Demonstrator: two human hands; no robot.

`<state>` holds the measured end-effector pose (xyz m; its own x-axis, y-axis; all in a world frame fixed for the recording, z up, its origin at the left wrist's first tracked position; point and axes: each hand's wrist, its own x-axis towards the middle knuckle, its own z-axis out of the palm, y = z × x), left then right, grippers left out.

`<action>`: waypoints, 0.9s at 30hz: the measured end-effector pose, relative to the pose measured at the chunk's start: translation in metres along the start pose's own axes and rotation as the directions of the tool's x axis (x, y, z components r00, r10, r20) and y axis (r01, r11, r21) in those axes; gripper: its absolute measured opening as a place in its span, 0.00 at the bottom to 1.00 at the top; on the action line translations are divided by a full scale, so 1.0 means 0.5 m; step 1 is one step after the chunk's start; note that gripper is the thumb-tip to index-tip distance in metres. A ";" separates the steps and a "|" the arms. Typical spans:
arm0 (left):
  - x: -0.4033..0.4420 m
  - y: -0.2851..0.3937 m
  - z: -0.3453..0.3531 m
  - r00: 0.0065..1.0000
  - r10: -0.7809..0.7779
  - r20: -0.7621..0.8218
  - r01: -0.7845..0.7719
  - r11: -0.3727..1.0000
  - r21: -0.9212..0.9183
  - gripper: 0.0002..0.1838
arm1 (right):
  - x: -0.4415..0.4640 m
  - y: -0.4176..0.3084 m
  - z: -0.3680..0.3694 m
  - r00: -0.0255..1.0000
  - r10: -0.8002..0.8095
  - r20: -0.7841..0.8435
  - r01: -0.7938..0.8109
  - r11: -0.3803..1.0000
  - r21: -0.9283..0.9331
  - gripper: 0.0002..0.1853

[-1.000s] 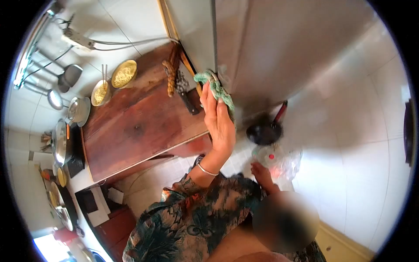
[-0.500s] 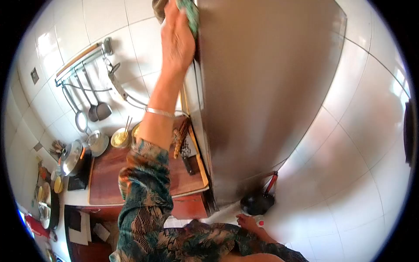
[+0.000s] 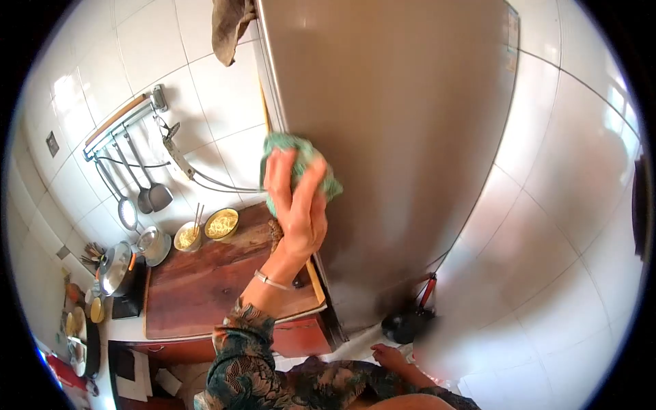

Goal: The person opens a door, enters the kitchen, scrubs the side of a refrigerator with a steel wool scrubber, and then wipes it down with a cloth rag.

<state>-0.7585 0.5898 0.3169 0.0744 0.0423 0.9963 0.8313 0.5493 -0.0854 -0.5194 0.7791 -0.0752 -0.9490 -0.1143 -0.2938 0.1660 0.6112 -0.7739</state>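
Observation:
My left hand (image 3: 298, 212), with a bangle at the wrist, is closed around a crumpled green cloth (image 3: 290, 147). It presses the cloth against the front edge of a tall, smooth brown-grey appliance (image 3: 403, 137) that looks like a refrigerator. Some of the cloth bulges out past the fingertips. Low beside my body hangs my right hand (image 3: 391, 357), small in view, its fingers loosely apart and nothing visible in them. Below my left forearm lies a reddish-brown wooden board (image 3: 205, 287); the forearm partly covers a dark knotted item on it.
Two bowls of yellow shredded food (image 3: 222, 223) sit at the board's back, one with chopsticks. A lidded pot (image 3: 116, 268) stands to the left. Ladle and spatulas hang from a wall rack (image 3: 123, 123). A brown cloth (image 3: 231, 31) hangs above. A black pan (image 3: 403, 326) is low right.
My left hand has moved down along the appliance's edge with the green cloth, from the top of the view to near the middle. My right hand stays low.

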 end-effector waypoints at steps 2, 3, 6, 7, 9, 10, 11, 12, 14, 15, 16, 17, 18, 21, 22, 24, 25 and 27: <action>0.011 -0.016 -0.016 0.998 0.063 -0.027 -0.063 0.998 0.007 0.15 | -0.006 0.026 -0.005 0.997 -0.032 -0.071 0.034 0.999 0.036 0.17; 0.051 0.000 -0.026 0.985 -0.001 -0.175 -0.005 0.999 -0.035 0.14 | -0.019 0.014 -0.009 0.996 -0.005 -0.088 0.005 1.000 -0.002 0.17; 0.185 0.016 -0.039 0.855 0.077 -0.513 -0.152 0.983 -0.106 0.18 | -0.041 0.008 -0.017 0.989 0.017 -0.149 -0.017 1.000 0.001 0.17; 0.229 0.009 -0.032 0.916 0.243 -0.321 -0.202 0.967 0.155 0.22 | -0.051 0.003 -0.024 0.988 0.018 -0.151 -0.014 1.000 0.028 0.17; 0.268 0.005 -0.019 0.957 0.281 0.070 -0.284 0.868 0.408 0.27 | -0.079 0.025 -0.027 0.983 0.007 -0.181 0.001 0.999 0.040 0.17; 0.278 0.006 -0.004 0.950 0.224 0.217 -0.298 0.855 0.424 0.29 | -0.082 0.051 -0.012 0.975 -0.019 -0.222 0.027 0.999 0.031 0.17; 0.286 0.005 0.010 0.918 0.167 0.359 -0.322 0.842 0.433 0.31 | -0.074 0.063 -0.002 0.963 -0.045 -0.266 0.054 0.998 0.029 0.17; 0.293 -0.012 0.013 0.916 0.230 0.330 -0.342 0.877 0.339 0.32 | -0.061 0.061 -0.002 0.955 -0.041 -0.292 0.055 0.998 0.040 0.17; 0.314 -0.011 0.007 0.892 0.253 0.375 -0.386 0.858 0.339 0.33 | -0.103 0.071 0.003 0.953 -0.001 -0.302 0.019 0.998 0.054 0.18; 0.328 -0.011 0.008 0.881 0.265 0.391 -0.409 0.842 0.352 0.32 | -0.114 0.041 -0.026 0.971 0.148 -0.186 -0.124 0.983 0.135 0.18; 0.343 -0.011 0.011 0.880 0.303 0.366 -0.434 0.825 0.362 0.32 | -0.127 0.037 -0.028 0.973 0.124 -0.194 -0.109 0.990 0.089 0.18; 0.365 -0.015 0.019 0.876 0.343 0.340 -0.460 0.806 0.372 0.32 | -0.132 0.036 -0.028 0.974 0.099 -0.203 -0.092 0.995 0.044 0.18; 0.387 -0.019 0.031 0.868 0.380 0.318 -0.484 0.788 0.381 0.32 | -0.134 0.038 -0.027 0.975 0.076 -0.208 -0.078 0.997 0.000 0.18; 0.444 -0.022 0.081 0.860 0.403 0.313 -0.506 0.759 0.409 0.29 | -0.140 0.044 -0.018 0.986 0.023 -0.166 -0.032 0.998 -0.052 0.18; 0.461 -0.016 0.096 0.857 0.395 0.331 -0.509 0.748 0.426 0.28 | -0.135 0.048 -0.010 0.988 0.037 -0.150 -0.041 0.999 -0.020 0.18; 0.496 0.026 0.134 0.822 0.485 0.299 -0.570 0.692 0.443 0.26 | -0.124 0.052 -0.001 0.991 0.063 -0.116 -0.059 0.998 0.036 0.18; 0.514 0.043 0.152 0.827 0.456 0.329 -0.561 0.702 0.438 0.28 | -0.122 0.051 0.001 0.989 0.083 -0.124 -0.077 0.996 0.053 0.17; 0.531 0.064 0.189 0.802 0.488 0.344 -0.596 0.689 0.413 0.32 | -0.119 0.032 -0.003 0.983 0.123 -0.138 -0.112 0.990 0.088 0.16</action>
<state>-0.7642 0.6977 0.5790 0.2759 0.5892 0.7594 0.3006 0.6975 -0.6505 -0.4605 0.7966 -0.0693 -0.9492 0.0707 -0.3067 0.2938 0.5487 -0.7827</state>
